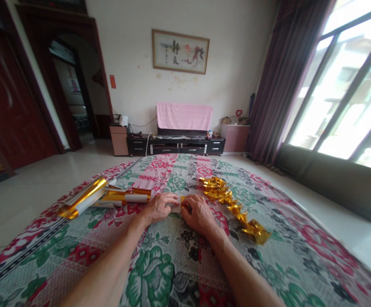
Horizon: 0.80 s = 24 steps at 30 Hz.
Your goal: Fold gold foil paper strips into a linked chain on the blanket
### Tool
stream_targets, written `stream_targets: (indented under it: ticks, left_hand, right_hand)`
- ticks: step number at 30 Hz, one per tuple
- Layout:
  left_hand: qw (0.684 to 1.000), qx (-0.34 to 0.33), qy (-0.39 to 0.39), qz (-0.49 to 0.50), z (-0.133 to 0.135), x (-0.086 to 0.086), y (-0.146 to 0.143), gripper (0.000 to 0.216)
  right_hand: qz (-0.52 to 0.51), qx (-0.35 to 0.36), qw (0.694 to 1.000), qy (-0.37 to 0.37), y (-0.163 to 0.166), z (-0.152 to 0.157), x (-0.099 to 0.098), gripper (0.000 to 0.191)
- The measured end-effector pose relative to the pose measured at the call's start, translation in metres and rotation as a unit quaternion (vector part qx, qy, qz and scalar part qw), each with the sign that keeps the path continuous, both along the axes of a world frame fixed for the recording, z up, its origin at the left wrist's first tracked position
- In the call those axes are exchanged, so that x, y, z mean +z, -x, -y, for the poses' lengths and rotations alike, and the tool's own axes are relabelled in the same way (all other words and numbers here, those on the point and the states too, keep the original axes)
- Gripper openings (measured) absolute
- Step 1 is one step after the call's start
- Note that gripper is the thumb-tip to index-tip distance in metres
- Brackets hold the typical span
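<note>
A small sheet of gold foil paper (176, 209), white on its back, lies low over the cloth between my hands. My left hand (160, 208) has its fingers bent and closed at the paper's left part. Curled fingers of my right hand (198, 213) grip its right end, where a bit of gold shows; the fingertips are partly hidden. Right of that hand runs a line of folded gold paper ingots (225, 197), several of them, down to a larger one (256, 231) nearest me. To the left lie loosely rolled gold foil sheets (89, 198) and a flatter stack (126, 197).
A floral cloth (153, 277) covers the round-edged table under my arms. Beyond it stand a low black TV cabinet (179, 147) and a screen draped with a pink towel (184, 115). A purple curtain (271, 81) hangs beside the window at right.
</note>
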<state>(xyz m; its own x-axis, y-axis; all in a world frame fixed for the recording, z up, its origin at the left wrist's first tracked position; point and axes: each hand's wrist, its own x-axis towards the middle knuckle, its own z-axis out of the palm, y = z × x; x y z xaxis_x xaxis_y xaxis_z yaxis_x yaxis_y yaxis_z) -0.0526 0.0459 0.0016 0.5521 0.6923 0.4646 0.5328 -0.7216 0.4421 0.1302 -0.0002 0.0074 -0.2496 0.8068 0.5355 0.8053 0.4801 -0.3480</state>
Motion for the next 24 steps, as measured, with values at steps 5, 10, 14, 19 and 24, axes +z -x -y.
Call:
stream_targets:
  ticks: [5,10,14,19,24]
  left_hand:
    - [0.999,-0.018,-0.002,-0.039,0.0044,0.0063,-0.0032,0.046]
    - [0.998,0.001,-0.052,-0.033,0.0054,0.0034,-0.0055,0.036]
    - [0.996,0.009,-0.085,-0.029,0.0052,0.0024,-0.0051,0.027]
    - [0.999,0.004,-0.050,0.017,0.0085,0.0067,-0.0078,0.026]
    - [0.997,-0.015,0.028,0.070,0.0095,0.0082,-0.0093,0.025]
  right_hand:
    - [0.004,-0.005,1.000,0.008,0.0002,-0.0009,-0.0005,0.012]
    - [0.007,-0.022,1.000,0.021,0.0021,0.0000,0.0006,0.011]
    - [0.003,-0.029,0.999,0.022,0.0030,0.0004,0.0003,0.010]
    - [-0.004,-0.019,1.000,0.013,0.0018,-0.0020,-0.0026,0.010]
    - [-0.012,-0.023,0.999,0.023,0.0011,-0.0026,-0.0031,0.011]
